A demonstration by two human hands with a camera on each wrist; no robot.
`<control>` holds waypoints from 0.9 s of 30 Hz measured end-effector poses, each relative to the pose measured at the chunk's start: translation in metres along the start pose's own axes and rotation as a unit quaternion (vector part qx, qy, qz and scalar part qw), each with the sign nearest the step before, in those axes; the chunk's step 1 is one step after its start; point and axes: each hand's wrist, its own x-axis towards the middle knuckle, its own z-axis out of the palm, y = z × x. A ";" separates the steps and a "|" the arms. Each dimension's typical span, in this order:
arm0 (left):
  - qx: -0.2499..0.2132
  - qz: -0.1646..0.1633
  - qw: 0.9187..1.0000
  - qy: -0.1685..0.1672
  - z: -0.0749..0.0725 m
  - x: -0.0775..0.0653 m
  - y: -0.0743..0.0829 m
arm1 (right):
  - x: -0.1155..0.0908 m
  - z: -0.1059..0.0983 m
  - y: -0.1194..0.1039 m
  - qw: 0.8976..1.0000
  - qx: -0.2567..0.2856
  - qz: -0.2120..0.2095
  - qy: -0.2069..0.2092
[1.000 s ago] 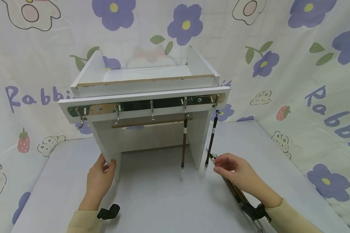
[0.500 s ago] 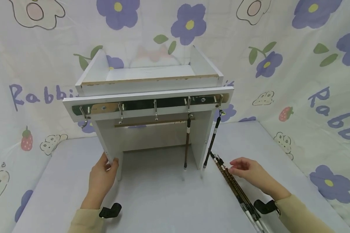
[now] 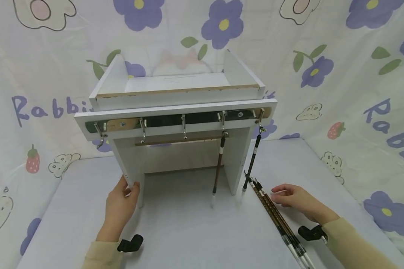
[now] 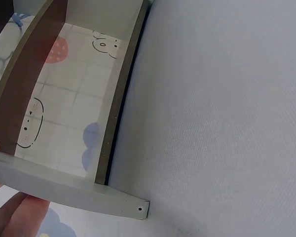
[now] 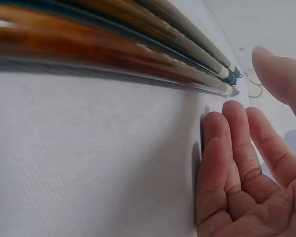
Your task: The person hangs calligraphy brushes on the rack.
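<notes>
A white shelf unit (image 3: 126,149) stands on the table, with a metal hook rail (image 3: 202,118) along its front. My left hand (image 3: 118,211) grips the edge of its left side panel, thumb on the inner side; in the left wrist view fingers (image 4: 27,217) wrap the panel (image 4: 64,190). From the two rightmost hooks hang a brown writing brush (image 3: 219,166) and a dark writing brush (image 3: 252,164). My right hand (image 3: 294,200) holds nothing, its fingers loosely extended beside several writing brushes (image 3: 277,215) lying on the table. The right wrist view shows these brush handles (image 5: 113,49) close by the fingertips.
The three hooks on the left, such as the end hook (image 3: 100,135), carry nothing. A patterned curtain (image 3: 272,45) hangs behind and at both sides. A white cloth (image 3: 188,224) covers the table. Black wrist cameras (image 3: 130,243) sit at both cuffs.
My right hand has moved right, off the heads of the lying brushes to beside them, and its fingers have loosened. The left hand keeps its grip on the panel. The view has shifted slightly.
</notes>
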 end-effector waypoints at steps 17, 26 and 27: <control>0.005 0.010 1.000 0.006 -0.003 0.000 -0.001 | 0.005 0.010 -0.001 0.999 -0.044 0.006 0.004; 0.002 0.012 1.000 0.004 -0.001 0.000 0.001 | 0.002 0.011 0.001 0.999 -0.046 -0.001 0.006; 0.001 0.012 1.000 0.004 -0.001 0.000 0.001 | 0.002 0.010 0.001 0.999 -0.045 -0.003 0.006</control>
